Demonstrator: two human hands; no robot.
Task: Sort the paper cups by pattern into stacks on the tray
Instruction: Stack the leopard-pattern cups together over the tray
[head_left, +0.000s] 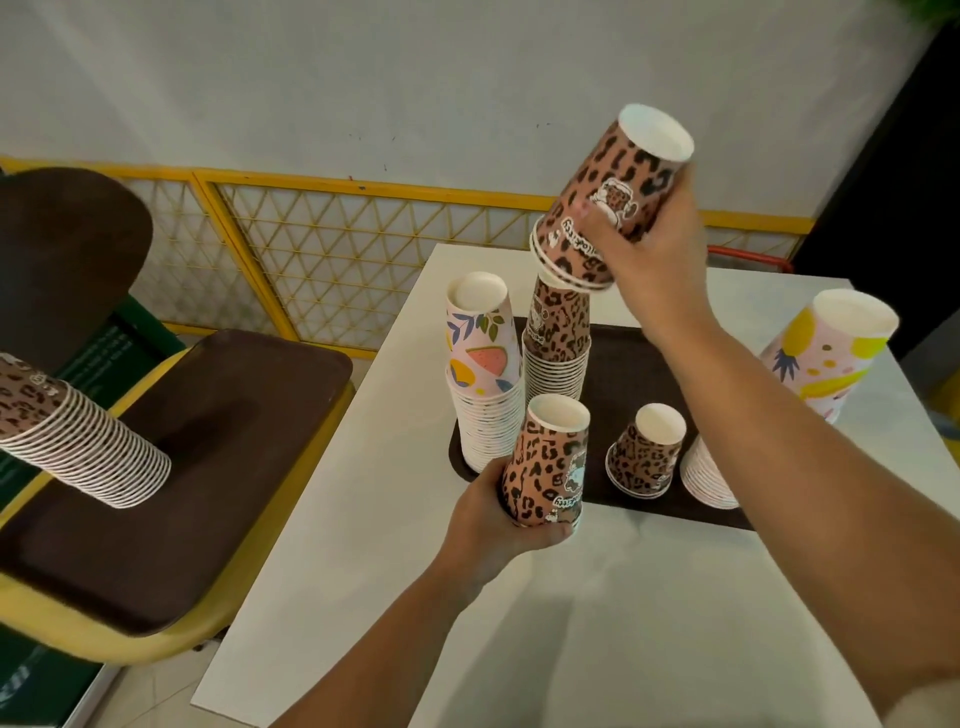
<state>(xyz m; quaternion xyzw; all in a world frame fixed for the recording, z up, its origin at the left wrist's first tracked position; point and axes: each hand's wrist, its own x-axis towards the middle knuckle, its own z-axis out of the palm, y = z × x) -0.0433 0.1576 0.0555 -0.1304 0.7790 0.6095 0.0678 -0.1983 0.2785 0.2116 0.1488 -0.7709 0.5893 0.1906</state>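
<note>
Two leopard-print cups (613, 208) are gripped by the right hand (649, 260) just above the leopard stack (556, 353) on the tray (623, 374); another leopard cup (550, 462) is held by the left hand (493, 525). Next: rims to be aligned and the cups lowered straight.

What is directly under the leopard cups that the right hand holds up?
Under the leopard cups in the right hand stands the tall leopard stack on the brown tray. Whether the held cups already touch that stack's top cannot be seen; their rim covers it.

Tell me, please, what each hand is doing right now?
Left hand: closed on one inverted leopard cup.
Right hand: closed on nested leopard cups, tilted above the leopard stack.
</note>
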